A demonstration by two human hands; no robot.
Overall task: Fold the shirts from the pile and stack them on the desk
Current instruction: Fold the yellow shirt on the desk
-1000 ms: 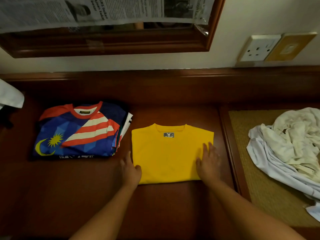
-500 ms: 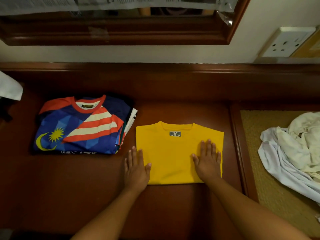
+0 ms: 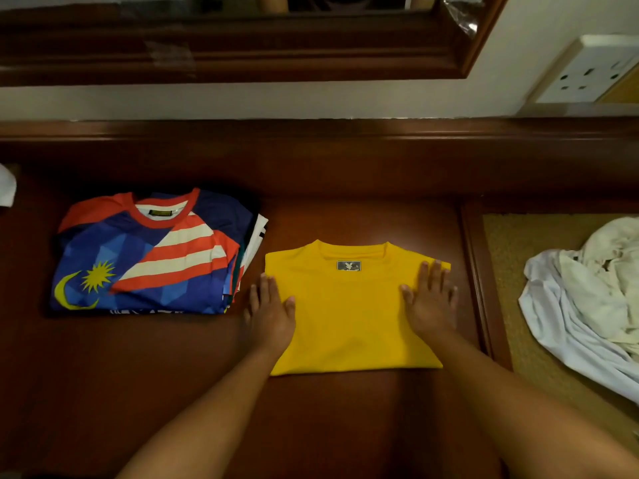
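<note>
A folded yellow shirt [image 3: 349, 312] lies flat in the middle of the dark wooden desk [image 3: 345, 416], collar away from me. My left hand [image 3: 271, 314] rests flat on its left edge, fingers straight. My right hand [image 3: 430, 300] presses flat on its right side, fingers pointing to the far corner. To the left sits a stack of folded shirts [image 3: 148, 254], topped by a blue, red and white jersey with a yellow moon and star. A pile of crumpled white and cream shirts [image 3: 587, 299] lies at the right.
The pile rests on a woven mat [image 3: 511, 257] set lower than the desk, behind a wooden rim. A raised wooden back ledge [image 3: 311, 133] runs along the wall. A wall socket [image 3: 587, 70] is at the upper right. A white object [image 3: 7, 184] shows at the left edge.
Both hands have slid forward along the yellow shirt's sides, from near its front edge toward the collar end. The view has tilted down and moved closer.
</note>
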